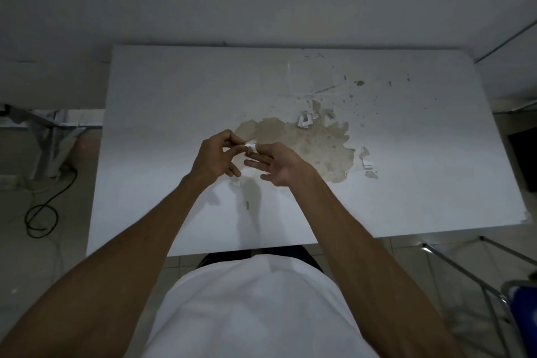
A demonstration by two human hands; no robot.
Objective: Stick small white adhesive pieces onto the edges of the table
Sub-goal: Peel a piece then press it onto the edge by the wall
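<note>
Both hands meet over flat white matte table (174, 113): left hand (216, 155) and right hand (279, 164) pinch small crumpled white adhesive piece (251, 146); peeled tan patch (313, 142) beyond right grip.

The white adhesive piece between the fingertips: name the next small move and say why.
Probably finish peeling it, then carry it to the table's near edge. The left hand and right hand both pinch the white adhesive piece above mid-table, so it is not yet stuck down.
</note>
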